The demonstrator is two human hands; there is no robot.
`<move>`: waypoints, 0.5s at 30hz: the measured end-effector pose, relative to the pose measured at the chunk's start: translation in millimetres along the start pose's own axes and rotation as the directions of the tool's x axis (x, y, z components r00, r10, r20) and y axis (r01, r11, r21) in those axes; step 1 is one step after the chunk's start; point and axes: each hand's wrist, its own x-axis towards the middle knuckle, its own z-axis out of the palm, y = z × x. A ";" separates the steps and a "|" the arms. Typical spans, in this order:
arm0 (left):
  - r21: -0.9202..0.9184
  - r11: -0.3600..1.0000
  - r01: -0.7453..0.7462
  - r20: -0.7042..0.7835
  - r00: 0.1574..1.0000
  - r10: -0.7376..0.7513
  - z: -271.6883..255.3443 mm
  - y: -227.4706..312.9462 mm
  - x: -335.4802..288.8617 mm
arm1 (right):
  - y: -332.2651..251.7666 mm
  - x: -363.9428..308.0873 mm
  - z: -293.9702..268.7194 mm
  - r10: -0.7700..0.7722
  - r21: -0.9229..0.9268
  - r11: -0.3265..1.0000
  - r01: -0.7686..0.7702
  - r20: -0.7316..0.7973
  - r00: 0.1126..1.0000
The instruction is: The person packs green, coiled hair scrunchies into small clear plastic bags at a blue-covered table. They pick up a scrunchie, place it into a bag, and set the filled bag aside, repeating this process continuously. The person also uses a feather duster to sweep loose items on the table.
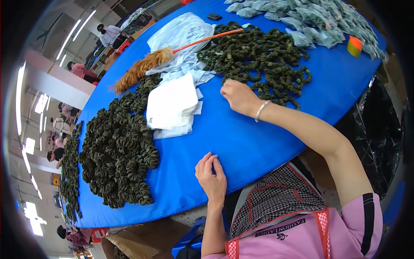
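My right hand (239,98), a bangle on its wrist, is over the blue tabletop at the near left edge of a pile of dark green twisted fabric bands (263,60). Its fingers are closed; whatever they hold, if anything, is hidden. My left hand (211,176) is near the table's front edge, fingers loosely bent and a little apart, with nothing visible in them. Farther off to the left lies a stack of white sheets or flat bags (172,99). Beyond that stack spreads a heap of dark green scrunchies (118,155).
A brown feather duster (144,67) with an orange handle lies across clear plastic bags (181,32). Many filled bags (319,19) cover the far right, beside an orange and yellow tape roll (354,46). A cardboard box (133,241) stands below the table. Other people sit in the left background.
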 end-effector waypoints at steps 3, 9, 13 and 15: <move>0.011 1.000 -0.008 0.001 1.000 0.008 0.4 -2.4 0.0 | 14.3 45.0 25.2 0.087 -0.073 0.994 -0.076 0.158 0.984; -0.016 1.000 -0.001 0.002 1.000 0.001 4.0 1.0 4.6 | 42.7 84.1 71.0 0.222 -0.366 0.919 -0.148 0.169 0.960; -0.027 1.000 0.007 0.001 1.000 -0.007 7.7 4.0 4.0 | 38.7 85.5 80.4 0.162 -0.525 0.848 -0.072 0.128 0.978; -0.036 0.999 0.020 -0.001 1.000 -0.020 5.8 0.3 1.5 | 22.1 78.0 79.3 0.146 -0.504 0.861 -0.070 0.112 0.983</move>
